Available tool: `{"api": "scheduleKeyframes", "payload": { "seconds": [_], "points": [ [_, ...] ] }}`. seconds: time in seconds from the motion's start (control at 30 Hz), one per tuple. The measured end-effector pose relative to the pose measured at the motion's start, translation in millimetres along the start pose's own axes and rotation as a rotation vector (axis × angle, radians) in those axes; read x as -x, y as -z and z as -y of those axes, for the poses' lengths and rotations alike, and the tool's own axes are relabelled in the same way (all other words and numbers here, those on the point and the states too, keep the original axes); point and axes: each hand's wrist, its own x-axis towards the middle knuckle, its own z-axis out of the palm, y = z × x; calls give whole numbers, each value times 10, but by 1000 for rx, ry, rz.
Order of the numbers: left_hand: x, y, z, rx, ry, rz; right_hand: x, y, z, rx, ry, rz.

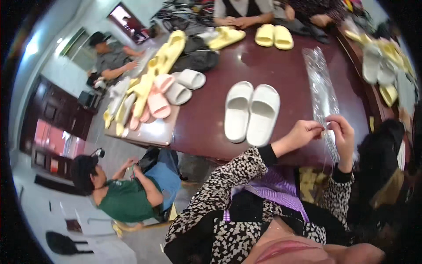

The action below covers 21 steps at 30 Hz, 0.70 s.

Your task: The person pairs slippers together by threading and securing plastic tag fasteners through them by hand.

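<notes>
Both my hands meet at the lower part of a long stack of thin transparent plastic bags (322, 83) on the dark red table. My left hand (301, 137) has its thumb and fingertips pinched on the plastic. Close beside it, my right hand (344, 138) is closed on the same plastic with bent fingers. The exact edge between the fingertips is too small to make out. To the left of my hands lies a pair of white slide slippers (252, 113), side by side with soles down and toe openings toward me.
Yellow, pink, grey and black slippers (158, 88) are heaped at the left. A yellow pair (273, 36) lies at the far side, before seated people. More slippers (379, 61) lie at the right. A person in green (129, 198) sits left of the table (202, 127).
</notes>
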Motion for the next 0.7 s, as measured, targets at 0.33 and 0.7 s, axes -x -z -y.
{"api": "scheduleKeyframes", "payload": {
  "seconds": [0.33,0.7],
  "points": [
    [175,266,138,407,119,-264,-349,-89,-1099,1340,117,164],
    [353,483,179,574,177,-358,-1167,-188,-1553,1340,21,85]
  ]
}}
